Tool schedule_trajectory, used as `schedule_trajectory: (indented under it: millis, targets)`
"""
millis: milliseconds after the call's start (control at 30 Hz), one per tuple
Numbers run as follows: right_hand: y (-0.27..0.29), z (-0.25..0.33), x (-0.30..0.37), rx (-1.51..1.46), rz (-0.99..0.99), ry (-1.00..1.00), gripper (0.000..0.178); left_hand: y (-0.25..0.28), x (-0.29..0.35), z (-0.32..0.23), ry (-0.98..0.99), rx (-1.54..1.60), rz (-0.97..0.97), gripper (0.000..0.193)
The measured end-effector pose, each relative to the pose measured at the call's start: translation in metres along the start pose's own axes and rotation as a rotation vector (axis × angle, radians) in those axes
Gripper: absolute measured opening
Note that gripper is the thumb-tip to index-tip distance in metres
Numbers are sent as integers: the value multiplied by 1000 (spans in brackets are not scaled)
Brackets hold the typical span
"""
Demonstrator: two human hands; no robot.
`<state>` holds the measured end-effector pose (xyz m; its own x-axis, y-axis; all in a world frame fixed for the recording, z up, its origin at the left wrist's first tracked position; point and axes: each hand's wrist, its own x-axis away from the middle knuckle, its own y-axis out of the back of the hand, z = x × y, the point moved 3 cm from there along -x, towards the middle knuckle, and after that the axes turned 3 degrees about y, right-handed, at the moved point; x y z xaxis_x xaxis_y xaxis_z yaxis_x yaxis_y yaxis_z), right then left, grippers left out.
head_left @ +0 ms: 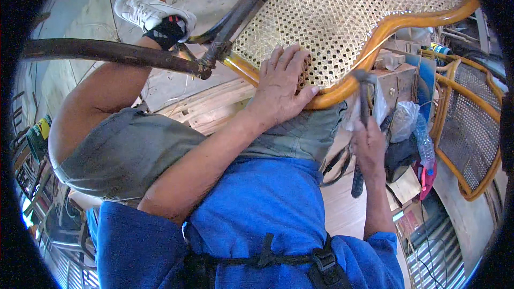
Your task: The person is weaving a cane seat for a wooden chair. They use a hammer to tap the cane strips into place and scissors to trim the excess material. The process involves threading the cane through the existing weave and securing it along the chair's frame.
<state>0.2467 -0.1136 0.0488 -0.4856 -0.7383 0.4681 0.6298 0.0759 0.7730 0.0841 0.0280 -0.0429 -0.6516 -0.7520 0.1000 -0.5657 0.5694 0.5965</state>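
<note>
A woven cane panel (326, 21) spreads across the upper middle, bordered by a curved, glossy orange-brown rattan frame (412, 20). The frame's near end lies over my lap. My left hand (281, 83) rests flat on the panel's near corner, fingers stretched over the weave and thumb by the rim. In my right hand (369, 144) is a hammer (365, 104), gripped by its handle. Its head is blurred and close to the right edge of the frame; whether it touches cannot be told. A pale strip of cane (369, 56) runs along that edge.
Dark poles (107, 52) bound at a joint cross the upper left, near my shoe (155, 13). At right are a wooden box (396, 85), a plastic bag (405, 120), a clear bottle (424, 142) and another rattan-framed cane piece (471, 123).
</note>
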Motion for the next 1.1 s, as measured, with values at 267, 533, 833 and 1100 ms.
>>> schedule_trajectory:
  millis: [267,533,833,1100]
  targets:
    - [77,-11,-143,-418,-597,159,41,240,24,-24,-94,-396,-1007,62]
    - [67,-30,-223,-364,-725,68,47,353,45,57,293,602,-1104,45]
    - [57,-34,-231,-741,-377,-129,42,393,18,158,557,938,-1027,18]
    - [39,-44,-203,-665,-230,-180,52,426,-16,177,580,837,-987,16]
